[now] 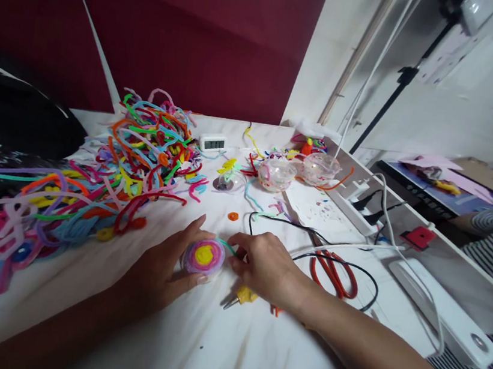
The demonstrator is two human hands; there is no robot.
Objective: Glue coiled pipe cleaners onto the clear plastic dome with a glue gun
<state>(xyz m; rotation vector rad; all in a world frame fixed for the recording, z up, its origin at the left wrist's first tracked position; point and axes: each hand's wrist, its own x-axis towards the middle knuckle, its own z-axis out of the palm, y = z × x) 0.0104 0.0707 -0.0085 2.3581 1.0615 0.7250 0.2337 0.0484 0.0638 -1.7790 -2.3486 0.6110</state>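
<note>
Steady the round pink, purple and yellow pipe-cleaner coil (203, 257), on the white counter (207, 343) left of the red-handled scissors (335, 276), clasped between the left hand (161, 271) thumb and fingers, and draw the teal pipe-cleaner tail (226, 245) pinched in the right hand (263, 268) snug.

pipe cleaner coil (204, 256): flat round spiral, yellow centre, pink rings, purple outer band. lies face up on the white table cover (217, 338), front middle. teal pipe cleaner (226, 244) curves along its upper right rim, touching it.
</note>
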